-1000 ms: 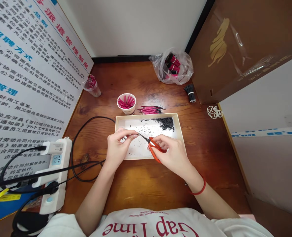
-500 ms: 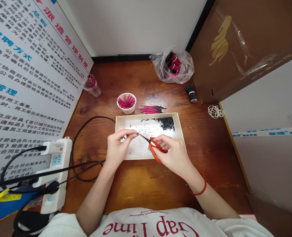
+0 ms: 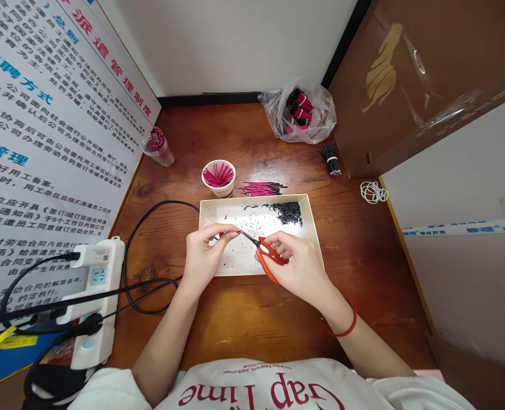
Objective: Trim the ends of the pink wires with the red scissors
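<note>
Over a shallow white box, my right hand is closed around orange-handled scissors. Their dark blades point up and left, and the tip meets the fingertips of my left hand. Thumb and forefinger of that hand are pinched together; whatever tiny piece lies between them is too small to name. Inside the box, short black pieces form a pile in the far right corner, with tiny bits scattered across the bottom. Just behind the box lies a row of pink and black wires.
A paper cup of pink wires stands behind the box. Further off are a plastic cup, a clear bag with wire bundles, a tied black bundle and white rubber bands. A power strip with cables occupies the left.
The scissors and my right hand have shifted very slightly to the left. My left hand keeps its pinch in nearly the same place.
</note>
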The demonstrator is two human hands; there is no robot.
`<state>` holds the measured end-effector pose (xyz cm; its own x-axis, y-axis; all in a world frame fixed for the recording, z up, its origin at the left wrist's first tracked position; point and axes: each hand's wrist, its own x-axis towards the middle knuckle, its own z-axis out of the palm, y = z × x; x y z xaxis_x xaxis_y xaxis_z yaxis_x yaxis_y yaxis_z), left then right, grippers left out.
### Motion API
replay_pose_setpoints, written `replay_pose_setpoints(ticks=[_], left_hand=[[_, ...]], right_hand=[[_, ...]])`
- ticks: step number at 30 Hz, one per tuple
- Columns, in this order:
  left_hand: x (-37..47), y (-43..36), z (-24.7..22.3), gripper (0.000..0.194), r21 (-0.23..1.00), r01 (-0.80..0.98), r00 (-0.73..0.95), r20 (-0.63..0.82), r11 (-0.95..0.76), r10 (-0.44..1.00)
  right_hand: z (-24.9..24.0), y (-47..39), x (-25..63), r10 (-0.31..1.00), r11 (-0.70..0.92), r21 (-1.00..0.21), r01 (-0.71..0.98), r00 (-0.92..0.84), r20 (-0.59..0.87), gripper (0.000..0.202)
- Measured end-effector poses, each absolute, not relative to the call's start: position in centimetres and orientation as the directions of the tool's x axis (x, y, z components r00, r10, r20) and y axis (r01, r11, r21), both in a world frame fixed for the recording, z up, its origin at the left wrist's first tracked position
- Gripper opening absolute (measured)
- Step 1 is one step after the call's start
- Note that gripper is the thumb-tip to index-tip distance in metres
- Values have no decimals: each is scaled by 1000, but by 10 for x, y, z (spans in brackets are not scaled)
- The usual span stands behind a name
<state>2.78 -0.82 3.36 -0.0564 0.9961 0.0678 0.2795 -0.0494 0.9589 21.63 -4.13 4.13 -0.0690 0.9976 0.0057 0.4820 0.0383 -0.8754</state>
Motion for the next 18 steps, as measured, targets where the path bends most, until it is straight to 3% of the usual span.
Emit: replay_pose_setpoints(ticks=[18], left_hand=[[29,-8,36,7,966,257,-64,32,-14,997]], right_hand=[[42,-42,217,996,-7,-895,447,-71,-44,3]])
